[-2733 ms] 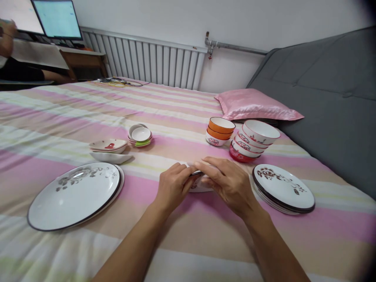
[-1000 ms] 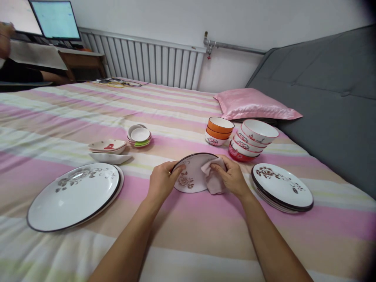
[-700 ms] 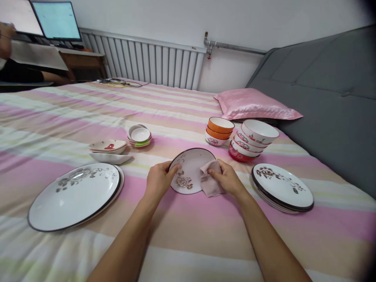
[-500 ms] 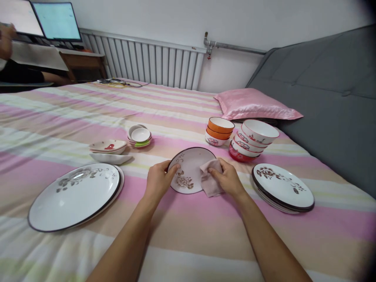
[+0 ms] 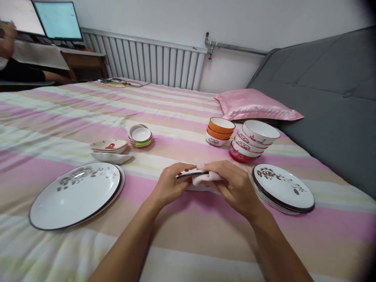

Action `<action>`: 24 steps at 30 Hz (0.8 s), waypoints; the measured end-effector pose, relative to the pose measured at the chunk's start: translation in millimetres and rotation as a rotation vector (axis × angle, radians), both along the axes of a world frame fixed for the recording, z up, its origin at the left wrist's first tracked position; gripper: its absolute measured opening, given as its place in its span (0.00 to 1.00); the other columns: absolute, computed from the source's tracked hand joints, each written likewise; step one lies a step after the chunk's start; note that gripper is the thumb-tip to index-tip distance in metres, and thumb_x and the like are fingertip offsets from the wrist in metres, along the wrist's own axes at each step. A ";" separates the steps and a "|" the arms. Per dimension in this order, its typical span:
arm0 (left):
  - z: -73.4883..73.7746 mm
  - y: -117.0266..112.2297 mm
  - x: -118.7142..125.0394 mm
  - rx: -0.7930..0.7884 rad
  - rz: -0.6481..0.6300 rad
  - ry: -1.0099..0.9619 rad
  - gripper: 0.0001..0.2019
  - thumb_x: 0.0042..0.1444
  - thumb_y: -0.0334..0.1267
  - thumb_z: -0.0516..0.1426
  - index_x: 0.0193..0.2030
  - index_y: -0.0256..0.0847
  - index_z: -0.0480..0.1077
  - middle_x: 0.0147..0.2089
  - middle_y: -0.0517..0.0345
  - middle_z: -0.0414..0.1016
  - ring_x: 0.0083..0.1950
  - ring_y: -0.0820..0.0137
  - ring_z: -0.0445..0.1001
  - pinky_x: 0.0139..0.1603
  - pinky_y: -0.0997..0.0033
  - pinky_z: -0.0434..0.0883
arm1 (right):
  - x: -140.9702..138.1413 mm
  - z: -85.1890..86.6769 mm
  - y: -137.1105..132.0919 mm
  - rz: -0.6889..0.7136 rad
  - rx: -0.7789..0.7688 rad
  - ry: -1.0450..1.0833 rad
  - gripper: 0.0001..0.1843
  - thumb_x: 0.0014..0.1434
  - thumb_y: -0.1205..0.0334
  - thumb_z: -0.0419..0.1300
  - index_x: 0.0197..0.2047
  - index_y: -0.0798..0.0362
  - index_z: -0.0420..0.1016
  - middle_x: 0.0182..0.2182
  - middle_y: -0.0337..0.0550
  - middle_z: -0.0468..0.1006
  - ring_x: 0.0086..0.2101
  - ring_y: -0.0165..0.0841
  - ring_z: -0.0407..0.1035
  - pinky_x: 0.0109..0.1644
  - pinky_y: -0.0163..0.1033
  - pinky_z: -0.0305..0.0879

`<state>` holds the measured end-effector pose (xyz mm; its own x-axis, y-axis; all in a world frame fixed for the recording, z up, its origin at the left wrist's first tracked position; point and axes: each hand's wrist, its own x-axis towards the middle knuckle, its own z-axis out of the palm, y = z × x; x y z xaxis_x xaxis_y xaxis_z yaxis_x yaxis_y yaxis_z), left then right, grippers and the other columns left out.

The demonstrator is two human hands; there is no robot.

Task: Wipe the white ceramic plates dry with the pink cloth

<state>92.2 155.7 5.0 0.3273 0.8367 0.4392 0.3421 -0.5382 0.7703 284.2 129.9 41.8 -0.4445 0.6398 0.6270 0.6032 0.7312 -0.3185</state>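
Between my hands, over the middle of the bed, a dark-rimmed plate (image 5: 188,174) is tilted so that it shows nearly edge-on. My left hand (image 5: 172,183) grips its left side, fingers over the top and thumb beneath. A pale pink cloth (image 5: 207,178) is folded over the near rim. My right hand (image 5: 233,186) pinches that cloth around the plate's edge. Most of the plate's face is hidden by the hands and cloth. To the right lies a stack of flower-patterned plates (image 5: 283,186); larger oval plates (image 5: 76,196) are stacked on the left.
Small dishes (image 5: 141,135) and leaf-shaped dishes (image 5: 108,147) sit left of centre. Orange bowls (image 5: 220,127) and white-and-red bowls (image 5: 254,141) are stacked on the right. Behind them are a pink pillow (image 5: 258,103) and cables (image 5: 120,82). A person (image 5: 17,58) sits by the monitors.
The plate has tipped from facing me to nearly edge-on. My right hand has brought the cloth from the plate's face over its rim; my left hand still grips the left side.
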 end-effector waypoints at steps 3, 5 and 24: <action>4.9 -3.8 0.5 -0.006 -0.117 0.021 0.17 0.43 0.23 0.52 0.40 0.41 0.72 0.39 0.58 0.76 0.39 0.68 0.73 0.41 0.71 0.68 | -2.7 0.0 -2.1 0.044 -0.060 -0.035 0.21 0.54 0.75 0.51 0.49 0.48 0.66 0.45 0.42 0.75 0.45 0.34 0.68 0.46 0.40 0.64; 5.9 -4.6 1.2 -0.033 -0.137 0.022 0.20 0.44 0.22 0.50 0.41 0.41 0.72 0.39 0.60 0.76 0.38 0.70 0.73 0.40 0.73 0.67 | -2.7 -1.0 -1.4 0.047 -0.071 -0.036 0.22 0.54 0.76 0.50 0.50 0.48 0.66 0.46 0.42 0.75 0.45 0.34 0.68 0.47 0.41 0.64; -1.2 6.0 -3.7 -0.182 0.012 0.070 0.11 0.56 0.36 0.51 0.40 0.39 0.74 0.35 0.59 0.75 0.35 0.70 0.70 0.35 0.75 0.64 | 13.6 -24.9 23.9 0.014 -0.354 0.322 0.16 0.53 0.71 0.51 0.46 0.50 0.67 0.41 0.41 0.72 0.40 0.32 0.68 0.43 0.35 0.64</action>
<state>88.5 161.7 3.8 0.3413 0.9043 0.2564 0.4041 -0.3875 0.8286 297.8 153.8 16.9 -0.2739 0.8339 0.4792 0.4238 0.5519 -0.7182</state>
